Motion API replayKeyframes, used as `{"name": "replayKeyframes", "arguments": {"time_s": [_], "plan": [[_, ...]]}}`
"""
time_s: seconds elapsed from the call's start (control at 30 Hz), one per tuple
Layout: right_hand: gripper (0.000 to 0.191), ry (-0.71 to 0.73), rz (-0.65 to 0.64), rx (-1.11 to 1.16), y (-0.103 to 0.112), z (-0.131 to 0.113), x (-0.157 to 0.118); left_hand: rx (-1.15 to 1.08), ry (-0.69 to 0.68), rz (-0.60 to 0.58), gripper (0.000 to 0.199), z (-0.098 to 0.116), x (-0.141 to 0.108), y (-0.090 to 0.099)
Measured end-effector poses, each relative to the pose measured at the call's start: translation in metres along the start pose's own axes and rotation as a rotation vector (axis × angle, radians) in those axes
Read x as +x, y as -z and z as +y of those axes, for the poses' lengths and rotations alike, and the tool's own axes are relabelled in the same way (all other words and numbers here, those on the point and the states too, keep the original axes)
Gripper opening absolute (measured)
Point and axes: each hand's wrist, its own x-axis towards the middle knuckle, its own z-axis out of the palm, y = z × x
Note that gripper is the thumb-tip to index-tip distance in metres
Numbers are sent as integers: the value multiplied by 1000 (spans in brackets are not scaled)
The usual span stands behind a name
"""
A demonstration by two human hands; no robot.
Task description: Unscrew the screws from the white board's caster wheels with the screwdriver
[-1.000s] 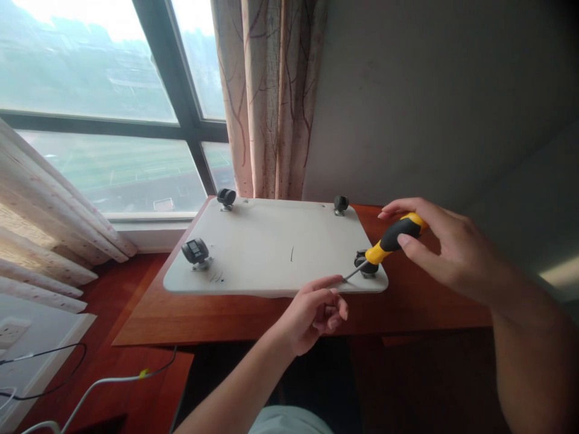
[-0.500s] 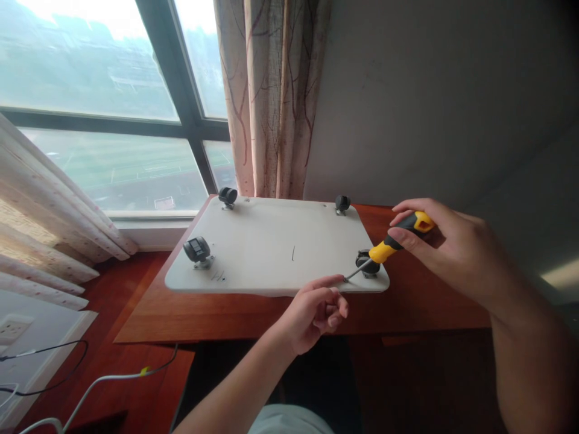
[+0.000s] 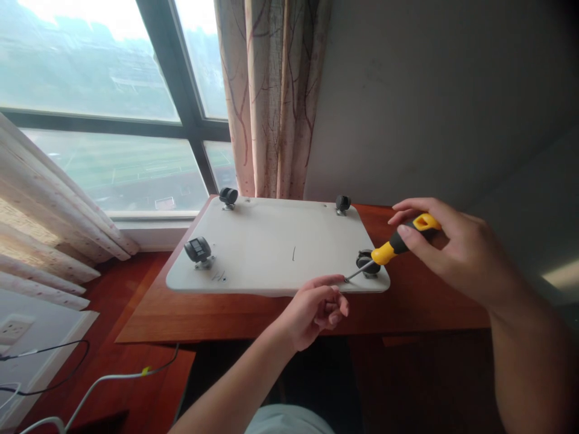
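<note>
Head view: the right hand [image 3: 456, 253] holds a screwdriver [image 3: 401, 240] by its black-and-yellow handle, with the thumb on the near side and the fingers bent over the far side. The tool is tilted, handle up and to the right; its metal shaft runs down and leftward to the near edge region of a white board [image 3: 260, 241], beside the near-right caster [image 3: 368, 263]. A small dark part is located at the tip; its exact form is too small to tell.

The left hand [image 3: 316, 310] is positioned at the near edge of the board. Its index finger is extended, with the fingertip just beside the screwdriver tip; contact cannot be confirmed. The remaining fingers are curled; whether they enclose anything cannot be told.

The board lies flat on a reddish-brown wooden counter [image 3: 253, 313]. Further casters stand upright near its other corners: near-left caster [image 3: 198, 248], far-left caster [image 3: 228, 195] and far-right caster [image 3: 342, 203]. A short dark line is marked right of the board's center.

Beyond the counter are a window [image 3: 113, 78] and a patterned curtain [image 3: 265, 96]. A white cable [image 3: 97, 381] runs at the lower left.
</note>
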Motion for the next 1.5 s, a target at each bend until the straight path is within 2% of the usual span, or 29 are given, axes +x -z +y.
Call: {"name": "replayKeyframes", "arguments": {"time_s": [0.13, 0.3, 0.4, 0.53, 0.6, 0.73, 0.93, 1.17, 1.27, 1.37, 1.5], "plan": [[31, 54, -42, 69, 5, 0, -2, 259, 27, -31, 55, 6, 1, -1], [32, -21, 5, 33, 0, 4, -3, 729, 37, -62, 41, 23, 8, -5], [33, -53, 37, 47, -4, 7, -2, 1160, -30, -56, 32, 38, 16, -14], [36, -69, 44, 113, -6, 11, -2, 1830, -185, -14, 24, 50, 27, -26], [36, -85, 43, 128, -5, 14, -3, 1994, -247, -16, 22, 51, 33, -30], [36, -137, 84, 76, 0, 21, -4, 2093, -328, -27, 23, 47, 42, -32], [37, -191, 244, 51, 12, 32, -13, 2304, -500, -66, 26, 39, 51, -37], [35, -203, 307, 73, 11, 42, -22, 2317, -590, -136, 22, 37, 58, -30], [35, -195, 319, 73, 10, 45, -23, 2257, -605, -56, 25, 42, 57, -29], [34, -205, 327, 85, 9, 45, -23, 2162, -652, 119, 33, 50, 48, -33], [32, -209, 368, 112, 7, 42, -24, 2011, -886, 249, 35, 45, 17, -27]]}}
